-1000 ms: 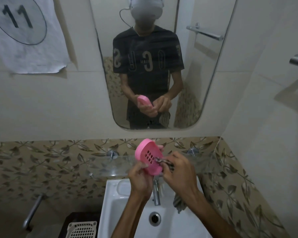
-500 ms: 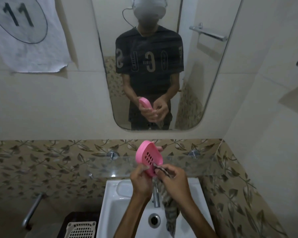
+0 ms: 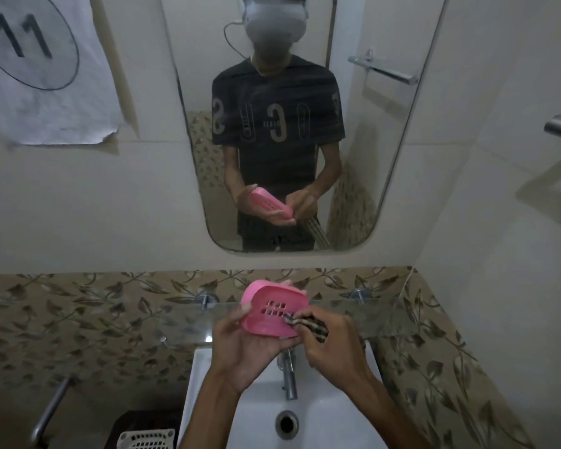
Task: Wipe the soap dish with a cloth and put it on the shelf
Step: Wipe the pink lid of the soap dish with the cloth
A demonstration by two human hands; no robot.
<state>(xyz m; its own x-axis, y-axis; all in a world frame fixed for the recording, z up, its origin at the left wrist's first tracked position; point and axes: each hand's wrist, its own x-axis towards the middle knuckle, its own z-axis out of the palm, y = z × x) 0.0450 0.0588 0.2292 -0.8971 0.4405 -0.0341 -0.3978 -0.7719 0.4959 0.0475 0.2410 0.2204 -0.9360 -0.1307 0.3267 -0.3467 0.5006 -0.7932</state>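
The pink soap dish (image 3: 274, 311) is held up over the sink (image 3: 334, 419), its slotted inside turned toward the person. The left hand (image 3: 246, 343) cradles it from below, thumb on its near left edge, fingers behind. The right hand (image 3: 331, 346) pinches a checked cloth (image 3: 308, 325) and presses it against the dish's right inner side. Wiping looks to be the step in hand. Next the cloth must come away and the dish go onto the glass shelf (image 3: 386, 319) just behind the hands.
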